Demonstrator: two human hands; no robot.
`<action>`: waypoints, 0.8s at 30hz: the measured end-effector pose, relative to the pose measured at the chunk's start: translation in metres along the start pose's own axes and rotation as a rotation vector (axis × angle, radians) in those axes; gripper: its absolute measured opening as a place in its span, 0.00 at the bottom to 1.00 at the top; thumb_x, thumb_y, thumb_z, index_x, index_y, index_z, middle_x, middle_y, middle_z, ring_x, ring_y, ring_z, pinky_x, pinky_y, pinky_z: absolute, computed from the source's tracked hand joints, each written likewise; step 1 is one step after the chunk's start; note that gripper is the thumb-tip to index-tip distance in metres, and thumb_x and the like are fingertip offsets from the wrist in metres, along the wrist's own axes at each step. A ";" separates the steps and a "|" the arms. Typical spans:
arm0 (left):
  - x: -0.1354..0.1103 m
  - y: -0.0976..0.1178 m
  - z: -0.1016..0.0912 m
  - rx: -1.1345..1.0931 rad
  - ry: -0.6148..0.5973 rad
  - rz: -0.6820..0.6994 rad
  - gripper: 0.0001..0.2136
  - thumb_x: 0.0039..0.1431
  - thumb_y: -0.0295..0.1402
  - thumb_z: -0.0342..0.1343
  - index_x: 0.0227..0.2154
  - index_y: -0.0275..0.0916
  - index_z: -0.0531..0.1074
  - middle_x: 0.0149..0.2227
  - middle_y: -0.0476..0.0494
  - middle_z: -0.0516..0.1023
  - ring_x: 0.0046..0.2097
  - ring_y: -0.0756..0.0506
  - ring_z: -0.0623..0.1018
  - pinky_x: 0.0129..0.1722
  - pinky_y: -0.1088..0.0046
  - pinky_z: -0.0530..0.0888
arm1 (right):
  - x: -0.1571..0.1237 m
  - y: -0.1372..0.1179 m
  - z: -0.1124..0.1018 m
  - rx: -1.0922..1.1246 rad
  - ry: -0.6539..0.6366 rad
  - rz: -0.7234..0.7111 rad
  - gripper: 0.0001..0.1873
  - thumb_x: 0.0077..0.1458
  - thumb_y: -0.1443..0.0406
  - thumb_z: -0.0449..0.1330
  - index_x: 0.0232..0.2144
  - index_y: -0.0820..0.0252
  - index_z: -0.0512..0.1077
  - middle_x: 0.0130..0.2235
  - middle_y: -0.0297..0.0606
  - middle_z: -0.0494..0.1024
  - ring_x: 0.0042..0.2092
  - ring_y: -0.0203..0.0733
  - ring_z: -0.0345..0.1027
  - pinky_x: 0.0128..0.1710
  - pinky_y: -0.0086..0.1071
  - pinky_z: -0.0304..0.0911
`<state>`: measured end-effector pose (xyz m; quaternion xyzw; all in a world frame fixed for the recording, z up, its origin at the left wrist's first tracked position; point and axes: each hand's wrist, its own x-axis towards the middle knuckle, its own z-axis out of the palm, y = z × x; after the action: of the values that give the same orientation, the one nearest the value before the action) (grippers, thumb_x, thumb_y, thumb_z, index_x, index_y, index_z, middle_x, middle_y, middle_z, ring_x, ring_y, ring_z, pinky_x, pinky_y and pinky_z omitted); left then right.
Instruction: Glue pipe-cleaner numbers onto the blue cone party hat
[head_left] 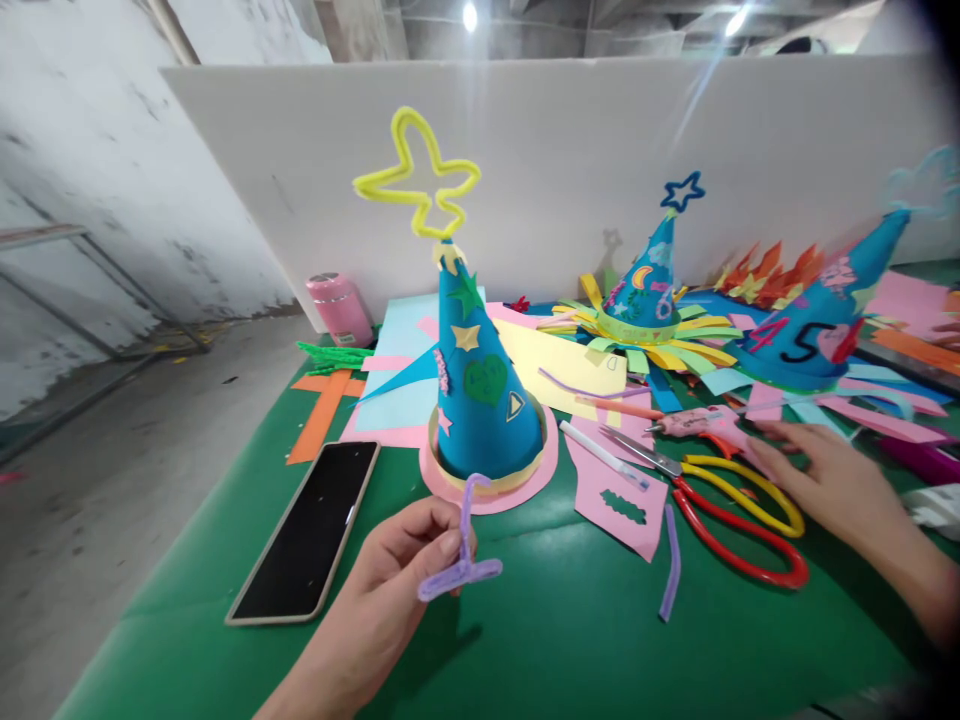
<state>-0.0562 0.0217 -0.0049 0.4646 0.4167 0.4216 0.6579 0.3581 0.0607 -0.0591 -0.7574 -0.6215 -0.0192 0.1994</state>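
My left hand (412, 560) pinches a bent purple pipe cleaner (466, 555), which has a hooked upper end and a folded crossbar at the bottom. Just behind it stands a blue paper cone hat (491, 400) with a pink brim, stuck-on shapes and a yellow star-like pipe cleaner (409, 180) on its tip. On the right, my right hand (832, 485) has its fingers closed around the back of a pink glue gun (705, 421), whose nozzle points left. Scissors (739, 490) with red and yellow handles lie right beside that hand. A loose purple pipe-cleaner piece (670, 565) lies in front.
A phone (307, 535) lies at the left of the green table (540, 640). Further back stand a pink jar (340, 308) and two more decorated hats (645, 280). Paper scraps (622, 500) and a white pen (604, 453) surround the middle. A white board (540, 160) rises behind.
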 end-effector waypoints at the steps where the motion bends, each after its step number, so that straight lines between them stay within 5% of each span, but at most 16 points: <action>1: -0.003 0.001 -0.001 0.044 0.022 0.006 0.07 0.52 0.34 0.52 0.23 0.37 0.68 0.23 0.50 0.64 0.25 0.53 0.60 0.25 0.78 0.59 | -0.004 -0.004 -0.002 -0.005 0.068 0.023 0.20 0.49 0.54 0.53 0.41 0.57 0.68 0.41 0.43 0.71 0.30 0.42 0.67 0.31 0.34 0.62; 4: -0.012 0.007 0.000 0.211 0.111 0.048 0.07 0.53 0.34 0.52 0.24 0.37 0.69 0.22 0.50 0.64 0.24 0.53 0.60 0.23 0.78 0.58 | -0.014 -0.027 -0.008 0.094 0.150 -0.018 0.14 0.51 0.57 0.52 0.40 0.53 0.67 0.41 0.40 0.72 0.32 0.41 0.67 0.28 0.31 0.61; 9: -0.021 0.012 0.015 0.534 0.301 0.250 0.04 0.51 0.31 0.52 0.23 0.39 0.69 0.21 0.50 0.65 0.24 0.50 0.63 0.22 0.77 0.59 | -0.023 -0.098 -0.007 0.427 0.020 -0.264 0.15 0.52 0.58 0.53 0.42 0.56 0.66 0.43 0.41 0.70 0.41 0.44 0.65 0.40 0.37 0.61; 13: -0.012 0.008 0.025 0.908 0.459 0.473 0.04 0.50 0.27 0.51 0.23 0.40 0.67 0.22 0.49 0.67 0.26 0.48 0.66 0.28 0.74 0.60 | -0.018 -0.151 0.007 0.571 -0.154 -0.393 0.25 0.52 0.59 0.52 0.52 0.55 0.56 0.48 0.42 0.65 0.45 0.45 0.63 0.42 0.39 0.62; 16: 0.002 0.003 0.029 1.201 0.506 0.628 0.05 0.51 0.26 0.49 0.23 0.40 0.66 0.22 0.49 0.68 0.27 0.47 0.67 0.30 0.71 0.59 | -0.007 -0.177 0.023 0.577 -0.204 -0.522 0.40 0.47 0.55 0.56 0.58 0.52 0.43 0.57 0.44 0.53 0.54 0.51 0.53 0.49 0.45 0.57; 20: 0.017 0.001 0.030 1.442 0.565 0.666 0.05 0.52 0.27 0.46 0.24 0.39 0.64 0.23 0.46 0.69 0.28 0.45 0.68 0.31 0.69 0.58 | 0.009 -0.196 0.050 0.523 -0.260 -0.667 0.58 0.35 0.50 0.62 0.60 0.56 0.33 0.62 0.47 0.39 0.61 0.56 0.36 0.55 0.50 0.45; 24: 0.028 0.000 0.030 1.574 0.642 0.663 0.07 0.53 0.27 0.45 0.22 0.38 0.64 0.21 0.46 0.69 0.28 0.45 0.68 0.32 0.68 0.57 | 0.014 -0.203 0.071 0.571 -0.229 -0.691 0.63 0.31 0.49 0.64 0.60 0.61 0.30 0.61 0.52 0.41 0.60 0.59 0.38 0.54 0.53 0.45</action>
<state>-0.0201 0.0402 -0.0023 0.7354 0.5923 0.2921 -0.1515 0.1535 0.1273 -0.0646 -0.4179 -0.8360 0.1710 0.3118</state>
